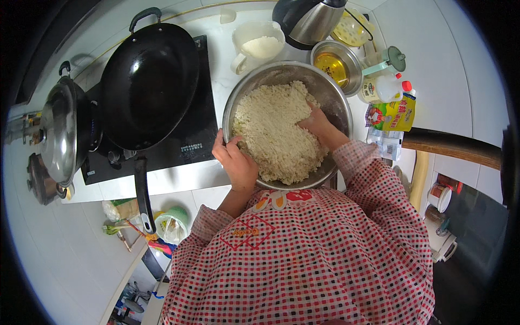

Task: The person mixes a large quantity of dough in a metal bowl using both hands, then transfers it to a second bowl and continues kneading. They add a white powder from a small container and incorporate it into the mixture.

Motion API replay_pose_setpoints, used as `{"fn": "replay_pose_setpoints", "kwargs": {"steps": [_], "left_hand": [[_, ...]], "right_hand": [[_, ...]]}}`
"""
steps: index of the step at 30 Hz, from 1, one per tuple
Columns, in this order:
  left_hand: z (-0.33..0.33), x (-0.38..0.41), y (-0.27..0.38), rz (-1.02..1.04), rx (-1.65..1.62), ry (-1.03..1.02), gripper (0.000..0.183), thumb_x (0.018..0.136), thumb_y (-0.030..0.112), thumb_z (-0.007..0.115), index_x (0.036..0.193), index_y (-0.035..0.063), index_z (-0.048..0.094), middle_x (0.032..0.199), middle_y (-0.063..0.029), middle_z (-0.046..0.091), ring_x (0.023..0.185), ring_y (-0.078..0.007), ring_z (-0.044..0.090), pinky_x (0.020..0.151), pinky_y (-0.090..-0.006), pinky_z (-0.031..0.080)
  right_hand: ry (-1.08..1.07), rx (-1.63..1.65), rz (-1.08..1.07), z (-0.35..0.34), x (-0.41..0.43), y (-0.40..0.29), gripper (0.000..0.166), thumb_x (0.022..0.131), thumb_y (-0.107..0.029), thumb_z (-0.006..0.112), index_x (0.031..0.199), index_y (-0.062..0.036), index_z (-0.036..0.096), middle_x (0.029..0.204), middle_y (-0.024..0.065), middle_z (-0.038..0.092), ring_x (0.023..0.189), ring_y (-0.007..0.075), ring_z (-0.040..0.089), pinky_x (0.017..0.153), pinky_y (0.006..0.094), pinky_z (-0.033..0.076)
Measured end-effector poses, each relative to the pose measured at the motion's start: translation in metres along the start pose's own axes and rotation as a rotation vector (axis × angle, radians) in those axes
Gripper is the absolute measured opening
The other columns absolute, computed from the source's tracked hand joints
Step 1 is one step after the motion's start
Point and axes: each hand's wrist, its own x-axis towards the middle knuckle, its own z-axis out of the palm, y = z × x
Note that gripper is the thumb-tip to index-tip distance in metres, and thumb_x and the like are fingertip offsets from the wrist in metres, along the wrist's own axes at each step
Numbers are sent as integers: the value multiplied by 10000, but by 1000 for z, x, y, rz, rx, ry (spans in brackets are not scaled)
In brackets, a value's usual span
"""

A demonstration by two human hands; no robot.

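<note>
A wide stainless steel bowl [342, 106] stands in front of me, tilted a little towards my body. It is heaped with a pale, crumbly flour mixture [276, 130] that has some yellowish bits in it. On the bowl's left rim is my left hand [237, 162], fingers outside and thumb over the edge. My right hand [319, 125] reaches in from the right, and its fingers are buried in the mixture, so their grip is hidden. Behind the bowl sits a white jug [239, 38] with white powder inside.
Left of the bowl, a black wok [150, 85] rests on a black cooktop [191, 138], handle jutting over the counter edge. A lidded pot [61, 130] is farther left. At right are a small pan of yellow oil [333, 69], bottles [375, 89] and a yellow pouch [394, 113]. An electric kettle [313, 24] stands behind.
</note>
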Motion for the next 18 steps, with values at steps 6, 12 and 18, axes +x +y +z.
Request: {"fn": "replay_pose_setpoints", "kwargs": {"steps": [6, 12, 18], "left_hand": [[1, 3, -8, -8, -3, -12, 402, 660, -180, 412, 1032, -58, 501, 1291, -325, 346, 1147, -433, 370, 960, -496, 308], [0, -17, -3, -136, -135, -76, 487, 673, -177, 396, 1140, -55, 455, 1341, -311, 262, 1204, -455, 339, 992, -487, 304], [-4, -23, 1, -146, -165, -132, 534, 675, -169, 424, 1197, -59, 427, 1342, -315, 234, 1228, -478, 323, 1028, -486, 287]], "right_hand": [[138, 273, 48, 15, 3, -3, 567, 728, -39, 706, 1243, 62, 493, 961, 123, 645, 824, 182, 623, 699, 328, 500], [28, 743, 187, -30, -91, -76, 568, 841, -72, 641, 1349, 5, 398, 1185, 97, 580, 1036, 213, 573, 859, 345, 473], [65, 904, 208, 3, -92, -14, 612, 858, -95, 634, 1389, -44, 336, 1267, 130, 532, 1133, 255, 550, 921, 406, 480]]}}
